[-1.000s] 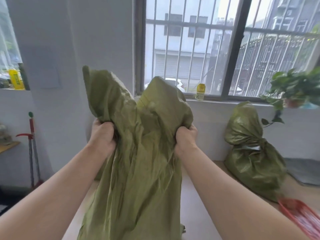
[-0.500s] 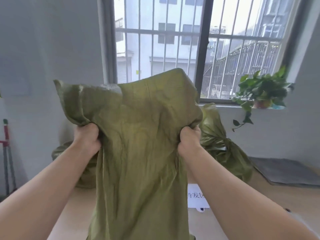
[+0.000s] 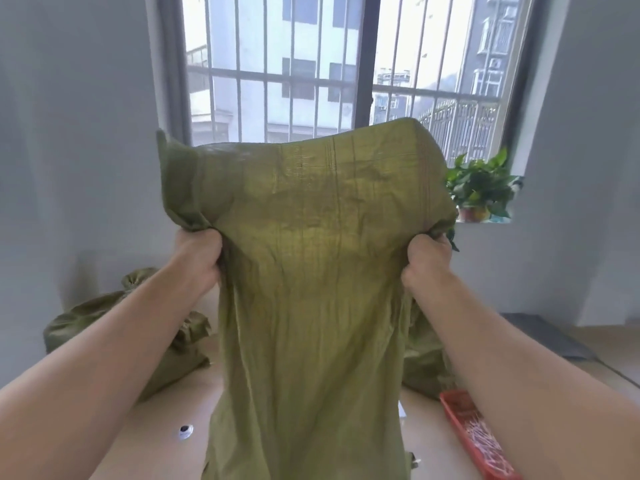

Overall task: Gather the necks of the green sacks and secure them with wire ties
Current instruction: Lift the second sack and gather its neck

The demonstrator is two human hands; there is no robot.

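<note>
I hold a large green woven sack point(image 3: 311, 289) up in front of me, its top stretched wide between my fists. My left hand point(image 3: 199, 256) is clenched on the sack's left side and my right hand point(image 3: 427, 261) on its right side, both below the upper edge. The cloth hangs down to the floor and hides what is behind it. A tied green sack point(image 3: 138, 341) lies on the floor at the left. Another green sack point(image 3: 424, 365) shows partly behind the held one at the right. A red tray point(image 3: 474, 434) with thin ties lies at the lower right.
A barred window point(image 3: 311, 71) fills the wall ahead, with a potted plant point(image 3: 479, 188) on its sill at the right. A grey mat point(image 3: 543, 334) lies on the floor at the right. A small dark round object point(image 3: 186, 429) sits on the floor at the lower left.
The sack's top has been pulled flatter and wider between my hands. My view has swung to the right, so the tied sack at the left and the red tray have come into sight.
</note>
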